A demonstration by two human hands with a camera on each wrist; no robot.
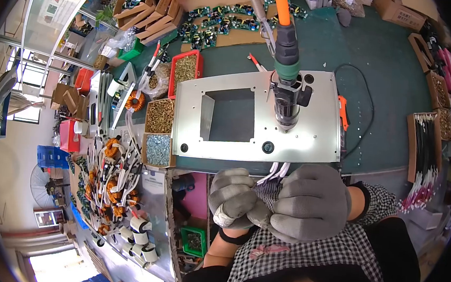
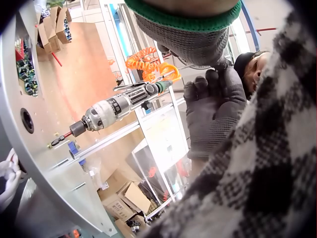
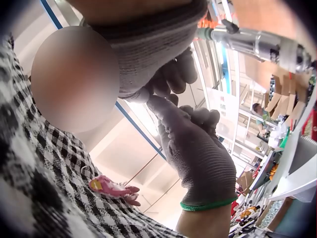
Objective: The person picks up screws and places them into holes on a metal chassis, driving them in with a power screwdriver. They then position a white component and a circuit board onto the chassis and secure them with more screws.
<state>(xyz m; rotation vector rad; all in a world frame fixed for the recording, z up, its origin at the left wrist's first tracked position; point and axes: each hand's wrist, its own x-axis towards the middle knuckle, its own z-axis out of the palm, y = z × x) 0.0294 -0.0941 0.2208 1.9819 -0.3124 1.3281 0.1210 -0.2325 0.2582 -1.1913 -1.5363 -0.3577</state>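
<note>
Green matting (image 1: pixel 395 75) covers a crowded workbench seen from above. Nearest, at 6 o'clock, a person in a checked shirt brings two grey-gloved hands together at the bench edge. The left hand (image 1: pixel 234 199) and right hand (image 1: pixel 312 202) both have curled fingers and pinch white wires (image 1: pixel 277 171), which hang from the near edge of a metal panel (image 1: pixel 316 132). This panel lies flat at centre and has a rectangular cut-out. An electric screwdriver (image 1: pixel 287 87) hangs upright over it at 1 o'clock, tip close to the sheet. Trays of screws (image 1: pixel 160 115) sit just beside the panel at 9 o'clock. Farthest, at 12 o'clock, lie green circuit boards (image 1: pixel 219 21).
</note>
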